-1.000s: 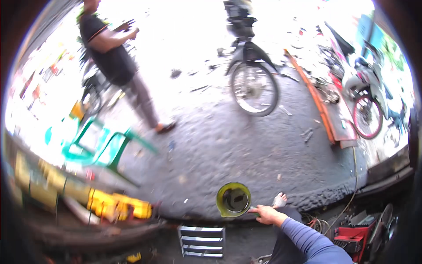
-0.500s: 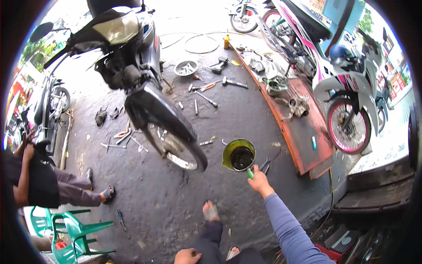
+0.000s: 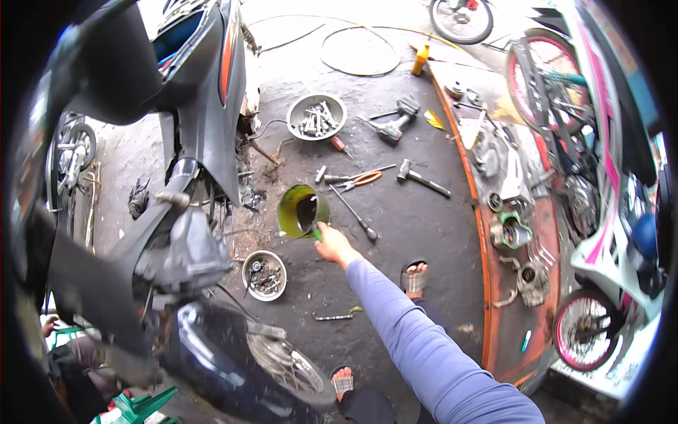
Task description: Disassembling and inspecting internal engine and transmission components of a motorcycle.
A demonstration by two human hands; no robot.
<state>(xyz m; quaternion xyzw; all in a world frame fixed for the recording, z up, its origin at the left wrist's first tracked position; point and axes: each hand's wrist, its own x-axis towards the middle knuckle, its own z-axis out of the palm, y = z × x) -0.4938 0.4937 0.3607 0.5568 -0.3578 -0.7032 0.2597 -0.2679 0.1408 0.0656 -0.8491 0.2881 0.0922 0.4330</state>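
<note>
My right hand [image 3: 332, 242] is closed around the green handle of a yellow-green plastic dipper [image 3: 288, 219]. Something dark lies in the bottom of the dipper, perhaps oil, though I cannot tell for sure. The dipper is held over the floor, beside the partly stripped dark motorbike [image 3: 201, 92] on the left. A bowl of small metal parts [image 3: 284, 284] is just below it in the picture. Hammers, orange-handled pliers [image 3: 360, 181] and a long ratchet-like tool [image 3: 355, 215] lie to the right of my hand. My left hand is out of the picture.
A bowl of bolts [image 3: 339, 106] and a cordless impact driver [image 3: 395, 126] lie farther off. At right, a red metal ramp [image 3: 519, 332] carries engine parts, with a pink-and-white motorbike [image 3: 606, 148] beyond. A hose [image 3: 327, 69] is coiled at the back. Green chairs [image 3: 141, 408] stand lower left.
I have stepped forward beside the dark motorbike, carrying the dipper along in my right hand. The tools now appear nearer. My left hand has left the picture.
</note>
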